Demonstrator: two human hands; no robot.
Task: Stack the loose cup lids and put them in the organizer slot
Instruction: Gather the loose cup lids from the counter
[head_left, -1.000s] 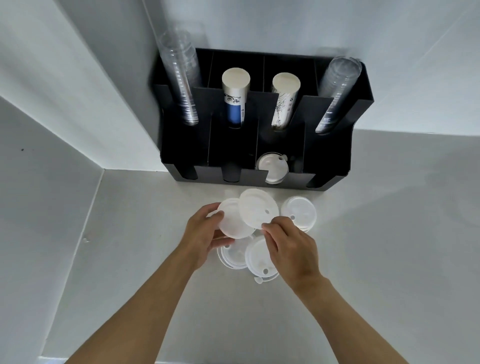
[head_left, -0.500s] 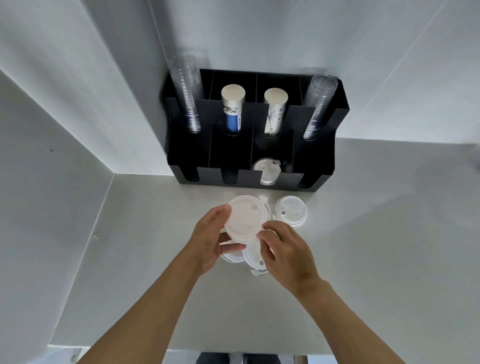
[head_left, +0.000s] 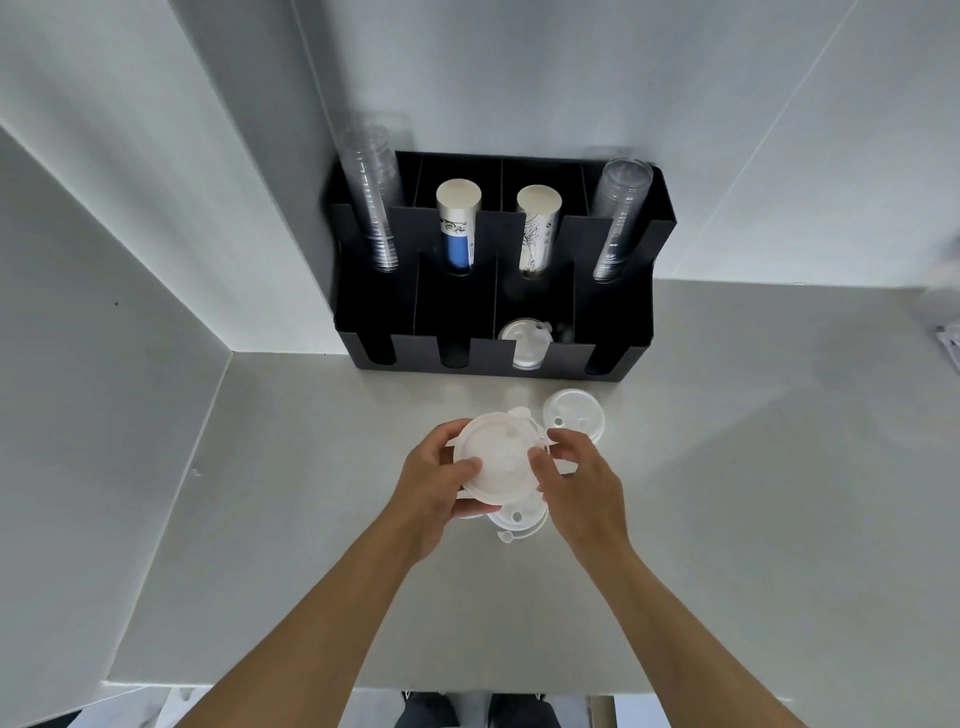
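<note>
Between both hands I hold a small stack of white cup lids (head_left: 498, 454) above the counter. My left hand (head_left: 434, 483) grips its left edge and my right hand (head_left: 582, 478) grips its right edge. Under the held stack, more loose lids (head_left: 519, 519) lie on the counter, partly hidden by my hands. One single lid (head_left: 574, 413) lies flat to the right, close to the organizer. The black organizer (head_left: 498, 364) stands against the wall. A few lids (head_left: 524, 345) sit in its third front slot from the left.
The organizer's back compartments hold clear cup stacks (head_left: 371, 208) at the left and right (head_left: 621, 218) and two paper cup stacks (head_left: 457, 223) in the middle. White walls close in on the left and behind. The counter's front edge (head_left: 467, 686) is near my body.
The two lids I held apart have come together into one stack between my hands. The camera has pulled back, so the organizer looks smaller and farther.
</note>
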